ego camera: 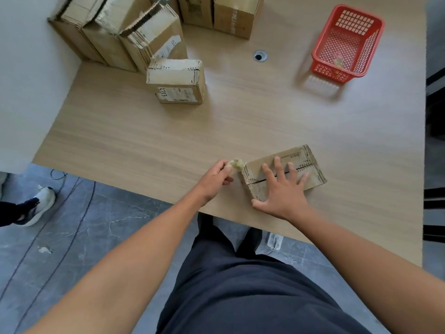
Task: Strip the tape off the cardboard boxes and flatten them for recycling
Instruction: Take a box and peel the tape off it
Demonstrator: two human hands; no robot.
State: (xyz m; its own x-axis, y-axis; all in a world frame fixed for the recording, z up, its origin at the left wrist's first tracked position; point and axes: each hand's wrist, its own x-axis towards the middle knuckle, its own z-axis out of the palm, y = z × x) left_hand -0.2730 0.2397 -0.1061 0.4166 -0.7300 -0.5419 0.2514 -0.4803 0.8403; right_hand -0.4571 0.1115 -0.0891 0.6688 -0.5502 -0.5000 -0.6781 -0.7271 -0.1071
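Right hand: the right hand point(283, 189) is lying flat with its fingers spread, pressing down on the small brown cardboard box point(284, 171) near the front edge of the table.
Left hand: the left hand point(215, 178) is pinching a crumpled wad of pale yellowish tape point(237, 164) at the box's left end; the wad is touching the box's corner.
Box in work: it is lying low on the light wood-grain table point(216, 131), its centre seam showing between the spread fingers.
Waiting boxes: one small labelled cardboard box point(177, 81) is standing alone farther back; a row of taller brown cartons point(115, 34) is leaning along the far left edge.
Basket: a red plastic mesh basket point(346, 42) is sitting at the far right, well apart from the hands, with a small pale scrap inside.
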